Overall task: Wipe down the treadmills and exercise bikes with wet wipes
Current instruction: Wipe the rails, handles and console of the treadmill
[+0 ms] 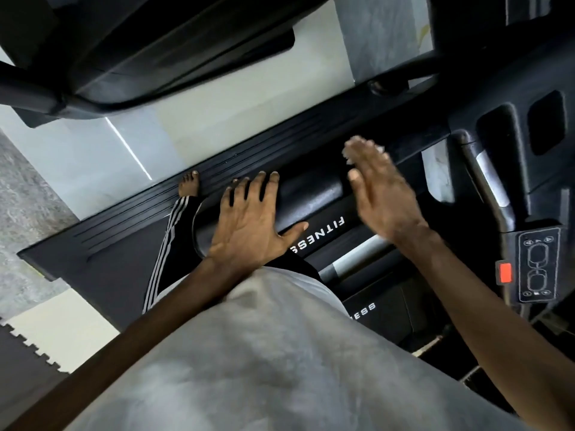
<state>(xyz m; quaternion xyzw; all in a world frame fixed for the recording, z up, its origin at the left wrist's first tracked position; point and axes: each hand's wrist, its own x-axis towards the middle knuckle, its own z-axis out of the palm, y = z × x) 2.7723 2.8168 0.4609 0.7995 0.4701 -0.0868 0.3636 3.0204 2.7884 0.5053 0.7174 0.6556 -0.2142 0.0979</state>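
Observation:
I stand on a black treadmill and look down at its padded handrail [311, 194], which carries white "FITNESS" lettering. My left hand [249, 222] rests on the rail with fingers spread over the top and the thumb along the near side. My right hand [382, 194] is blurred, flat, with straight fingers, further along the same rail. A white wet wipe [353, 147] peeks out beyond its fingertips, pressed under the hand. Most of the wipe is hidden.
The ribbed side rail [217, 169] of the treadmill runs beneath, with my bare foot [189, 185] on it. A control pad [536, 262] with a red button [505, 273] sits at right. Another dark machine [140, 42] looms at top left. Interlocking floor mat [25, 353] lies at lower left.

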